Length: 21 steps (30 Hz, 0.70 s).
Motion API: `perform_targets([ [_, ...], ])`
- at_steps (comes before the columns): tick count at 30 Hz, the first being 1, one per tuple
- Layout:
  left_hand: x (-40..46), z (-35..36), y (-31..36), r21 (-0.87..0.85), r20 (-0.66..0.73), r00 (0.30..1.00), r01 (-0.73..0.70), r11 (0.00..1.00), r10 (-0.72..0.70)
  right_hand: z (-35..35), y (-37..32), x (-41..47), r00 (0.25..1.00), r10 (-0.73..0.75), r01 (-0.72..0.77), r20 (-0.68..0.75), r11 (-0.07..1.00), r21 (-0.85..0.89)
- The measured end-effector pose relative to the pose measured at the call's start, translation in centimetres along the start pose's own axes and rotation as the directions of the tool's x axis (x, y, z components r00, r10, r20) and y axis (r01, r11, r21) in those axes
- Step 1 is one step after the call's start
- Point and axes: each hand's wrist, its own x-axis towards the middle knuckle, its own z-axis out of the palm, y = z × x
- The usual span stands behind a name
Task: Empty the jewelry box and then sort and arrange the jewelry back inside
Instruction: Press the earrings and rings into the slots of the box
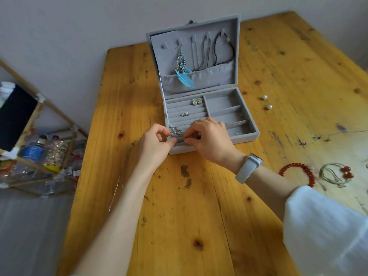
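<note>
On the wooden table (179,206), jewelry box (247,134) (lid upright), both hands' fingers (180,139) pinching earrings (176,132).

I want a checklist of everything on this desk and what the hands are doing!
Surface: wooden table, stained and scratched.
Job's things: grey jewelry box open, lid upright; feather earring and cords hang in the lid; small earrings sit in the ring rolls; two pearl earrings, a red bead bracelet and a cord bracelet lie on the table to the right; a thin chain lies at the left.
Clutter: nothing seen on the table.
Grips: left hand and right hand pinch small pieces at the front ring roll.
Cables: nothing seen.
Surroundings: pale wall; a rack with bottles at the left.
</note>
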Motion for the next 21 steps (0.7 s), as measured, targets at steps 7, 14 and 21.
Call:
perform_targets([
  [7,-2.1,0.4,-2.4,0.085,-0.21,0.957,-0.187,0.979,0.201,0.0,-0.8,1.0,0.998,-0.006,0.011,0.063,0.996,-0.084],
  [14,-2.8,0.9,-3.3,0.237,-0.261,0.9,-0.289,0.927,0.348,-0.1,-1.7,2.1,0.983,-0.081,0.119,0.165,0.966,-0.231],
  [21,-2.9,1.0,-3.4,0.236,-0.261,0.903,-0.284,0.929,0.342,-0.6,-1.2,1.2,0.963,-0.159,0.215,0.217,0.94,-0.263],
])
